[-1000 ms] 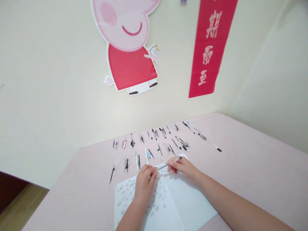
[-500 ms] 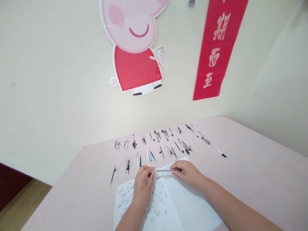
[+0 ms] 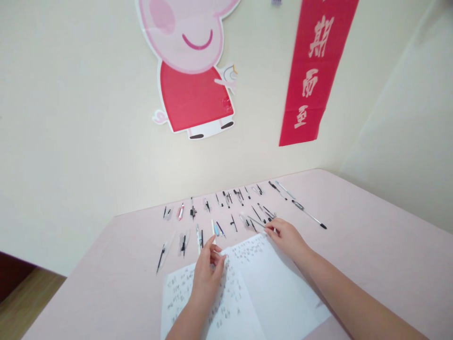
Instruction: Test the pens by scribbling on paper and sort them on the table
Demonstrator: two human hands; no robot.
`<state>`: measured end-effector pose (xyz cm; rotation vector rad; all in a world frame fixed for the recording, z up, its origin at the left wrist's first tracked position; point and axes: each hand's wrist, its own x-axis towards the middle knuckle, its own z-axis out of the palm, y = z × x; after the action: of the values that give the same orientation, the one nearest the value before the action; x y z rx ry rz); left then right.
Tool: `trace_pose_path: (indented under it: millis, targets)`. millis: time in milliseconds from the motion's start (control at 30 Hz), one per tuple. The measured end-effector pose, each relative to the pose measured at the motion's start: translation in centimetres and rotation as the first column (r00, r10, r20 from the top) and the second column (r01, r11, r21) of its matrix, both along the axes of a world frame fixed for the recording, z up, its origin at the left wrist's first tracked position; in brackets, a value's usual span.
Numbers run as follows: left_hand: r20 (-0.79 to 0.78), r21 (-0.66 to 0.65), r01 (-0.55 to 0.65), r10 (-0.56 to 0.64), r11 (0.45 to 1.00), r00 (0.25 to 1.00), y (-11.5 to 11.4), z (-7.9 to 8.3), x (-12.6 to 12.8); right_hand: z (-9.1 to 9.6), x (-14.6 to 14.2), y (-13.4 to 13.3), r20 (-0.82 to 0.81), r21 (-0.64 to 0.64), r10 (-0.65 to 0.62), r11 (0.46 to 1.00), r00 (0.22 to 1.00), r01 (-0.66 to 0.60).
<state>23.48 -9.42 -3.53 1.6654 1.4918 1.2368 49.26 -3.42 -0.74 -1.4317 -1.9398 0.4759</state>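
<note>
An open notebook with handwriting lies on the pink table. My right hand reaches past the notebook's far edge, fingers pinched on a thin pen part that points left among the laid-out pieces. My left hand hovers over the notebook's left page with fingers loosely curled and nothing visible in them. Several pens and pen parts lie in rows beyond the notebook.
A whole pen lies apart at the right of the rows. A cartoon pig cut-out and a red banner hang on the wall behind. The table's left edge drops to a wooden floor.
Both hands held one pen over the notebook earlier. Now the left hand has let go and the right hand has carried the thin part forward to the rows of parts.
</note>
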Motion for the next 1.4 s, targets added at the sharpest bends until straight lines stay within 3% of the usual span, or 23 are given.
trace_pose_path:
  millis: [133, 233, 367, 500, 933, 1300, 1400]
  targets:
    - [-0.014, -0.026, 0.034, -0.035, 0.999, 0.999, -0.2, 0.2, 0.2, 0.0, 3.2, 1.3, 0.063, -0.016, -0.184, 0.982, 0.981, 0.186]
    - [-0.043, -0.049, 0.078, -0.08, 0.996, 0.996, -0.3, 0.1, 0.2, 0.2, 5.3, 1.9, 0.249, 0.014, -0.294, 0.954, 0.923, 0.3]
    - [-0.129, -0.082, 0.102, -0.112, 0.991, 0.985, -0.3, 0.2, 0.1, 0.2, 7.2, 2.2, 0.497, -0.017, -0.333, 0.919, 0.801, 0.393]
    - [-0.176, -0.083, 0.103, -0.116, 0.991, 0.978, -0.3, 0.4, 0.0, -0.1, 8.1, 2.1, 0.609, -0.047, -0.336, 0.889, 0.719, 0.456]
    - [-0.211, -0.096, 0.142, -0.16, 0.985, 0.964, -0.1, 0.2, 0.0, -0.1, 8.4, 1.6, 0.696, 0.002, -0.361, 0.865, 0.62, 0.502]
    - [-0.209, -0.066, 0.152, -0.162, 0.986, 0.964, 0.0, 0.3, 0.0, -0.4, 8.2, 1.5, 0.705, 0.01, -0.367, 0.861, 0.607, 0.508]
    - [-0.238, -0.08, 0.161, -0.175, 0.984, 0.955, -0.1, 0.5, 0.1, -0.1, 8.0, 1.3, 0.686, 0.076, -0.412, 0.86, 0.599, 0.505]
